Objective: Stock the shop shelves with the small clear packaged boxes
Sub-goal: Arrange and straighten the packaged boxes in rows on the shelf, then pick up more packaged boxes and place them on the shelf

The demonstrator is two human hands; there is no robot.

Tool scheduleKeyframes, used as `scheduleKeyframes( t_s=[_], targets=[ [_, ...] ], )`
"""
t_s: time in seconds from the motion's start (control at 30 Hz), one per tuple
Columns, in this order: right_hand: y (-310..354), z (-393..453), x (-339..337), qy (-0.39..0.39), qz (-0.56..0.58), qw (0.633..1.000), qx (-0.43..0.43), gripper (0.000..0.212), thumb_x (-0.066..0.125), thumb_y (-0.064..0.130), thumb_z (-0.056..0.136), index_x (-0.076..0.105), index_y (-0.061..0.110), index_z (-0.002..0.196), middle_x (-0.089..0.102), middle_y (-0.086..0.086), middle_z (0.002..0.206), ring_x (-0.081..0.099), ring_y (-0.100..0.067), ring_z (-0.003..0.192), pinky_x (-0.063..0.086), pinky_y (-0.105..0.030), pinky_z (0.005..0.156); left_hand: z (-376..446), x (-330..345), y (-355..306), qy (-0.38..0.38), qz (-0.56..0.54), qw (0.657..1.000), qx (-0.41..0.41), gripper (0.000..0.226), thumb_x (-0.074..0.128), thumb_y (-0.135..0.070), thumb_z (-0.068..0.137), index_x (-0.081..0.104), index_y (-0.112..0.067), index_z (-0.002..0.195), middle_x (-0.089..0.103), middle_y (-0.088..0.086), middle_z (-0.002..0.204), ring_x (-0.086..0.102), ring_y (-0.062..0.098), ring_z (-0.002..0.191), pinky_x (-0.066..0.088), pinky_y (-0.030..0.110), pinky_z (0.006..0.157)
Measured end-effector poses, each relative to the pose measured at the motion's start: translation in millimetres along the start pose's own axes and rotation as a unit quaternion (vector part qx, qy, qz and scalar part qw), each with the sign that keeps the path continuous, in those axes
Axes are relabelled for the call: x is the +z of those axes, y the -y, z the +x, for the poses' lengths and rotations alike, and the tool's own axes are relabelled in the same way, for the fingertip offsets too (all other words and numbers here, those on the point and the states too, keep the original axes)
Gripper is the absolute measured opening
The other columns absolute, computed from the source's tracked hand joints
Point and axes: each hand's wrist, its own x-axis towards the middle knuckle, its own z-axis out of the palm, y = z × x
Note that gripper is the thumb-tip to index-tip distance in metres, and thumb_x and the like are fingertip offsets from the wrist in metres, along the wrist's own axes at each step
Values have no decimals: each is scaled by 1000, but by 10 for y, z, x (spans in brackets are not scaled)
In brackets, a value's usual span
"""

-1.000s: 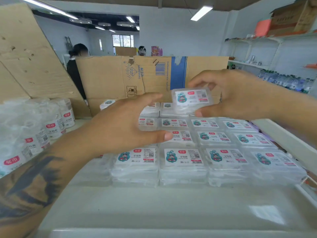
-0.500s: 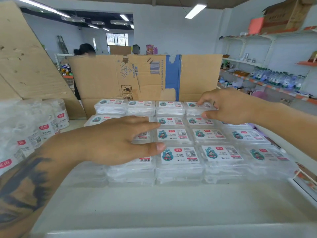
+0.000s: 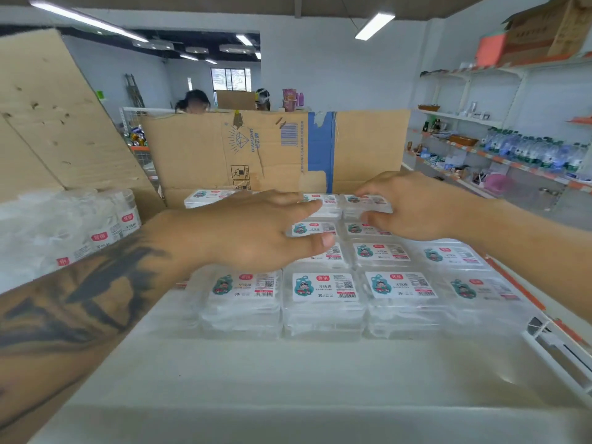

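Note:
Several small clear boxes with white cartoon labels lie in rows on the white shelf (image 3: pixel 288 373). In the back row at the right sits one clear box (image 3: pixel 371 205), and my right hand (image 3: pixel 413 206) pinches it, fingers on its far edge and thumb on its near edge. My left hand (image 3: pixel 256 232) lies flat over the middle rows, fingers straight. Its fingertips touch the neighbouring back-row box (image 3: pixel 326 203) and its thumb rests on a box in the row nearer me. Front-row boxes (image 3: pixel 323 288) are stacked two or three high.
A cardboard sheet (image 3: pixel 275 149) stands upright behind the boxes, with another cardboard panel (image 3: pixel 48 123) leaning at the left. Bagged clear tubs (image 3: pixel 64 229) crowd the left side. Wall shelves (image 3: pixel 512 155) with bottles run along the right. People stand behind the cardboard.
My right hand has carried the box from mid-air down into the back row at the right. My left hand has slid farther back across the stacked boxes.

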Motion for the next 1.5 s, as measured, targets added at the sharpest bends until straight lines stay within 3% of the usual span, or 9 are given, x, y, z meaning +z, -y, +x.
scheduleKeyframes(
  t_s=[0.13,0.3,0.47,0.63,0.83,1.0,1.13,1.3,1.5],
  targets=[
    [127,-56,30,32,32,998,-37,57,56,40,102,38,33,155,47,0,154,42,-22,141,33,-30,113,178,-42,-72,41,36,997,-45,97,6,-87,79,-6,-38,162,-11,-10,171,-9,18,158,1,47,128],
    [124,-13,115,50,29,998,-26,56,45,44,105,30,31,158,34,-3,163,31,-25,149,26,-40,122,283,18,-85,44,4,998,-54,87,18,-74,97,0,-22,165,-8,-7,172,-8,11,158,-4,33,127],
    [124,8,132,54,33,998,-24,56,45,45,105,31,32,157,34,-3,163,32,-27,148,28,-42,121,302,84,-67,28,5,997,-70,92,18,-81,91,3,-28,164,-6,-11,171,-7,13,158,4,44,129],
    [132,21,-7,90,19,996,-22,65,42,52,104,16,38,161,21,3,168,21,-21,154,19,-41,125,292,77,-96,-6,6,997,-77,90,15,-83,90,11,-33,164,1,-13,172,0,16,159,7,54,126],
    [477,-267,-422,76,-15,997,21,57,34,59,103,32,37,156,34,1,162,30,-24,149,24,-43,123,-177,51,9,-89,-3,995,-38,84,18,-82,90,29,-37,160,22,-11,169,19,20,156,16,55,123],
    [1325,-755,-418,2,-30,999,40,71,30,73,93,31,37,154,47,-1,152,46,-28,137,40,-49,111,-1046,215,325,-189,24,980,-56,71,28,-76,96,34,-38,155,40,-4,161,39,26,146,32,49,115],
    [2318,-1205,-195,-51,-11,998,33,72,31,73,93,29,37,155,43,2,156,44,-27,139,40,-47,111,-1928,546,712,-241,48,967,-70,65,26,-73,96,42,-37,147,56,-4,145,51,26,130,36,47,105],
    [3594,-1723,224,-142,-19,990,15,67,28,72,95,41,35,150,44,4,156,46,-27,138,36,-44,112,-3117,1119,1171,-250,58,961,-99,70,17,-74,94,42,-37,149,46,-4,155,45,22,141,30,49,113],
    [5006,-2020,755,-185,-20,981,-57,63,42,64,93,56,24,140,50,-8,150,52,-34,131,40,-50,109,-4422,1879,1718,-239,41,960,-143,65,27,-70,95,54,-33,142,57,-3,146,54,24,133,38,53,109]
  ],
)
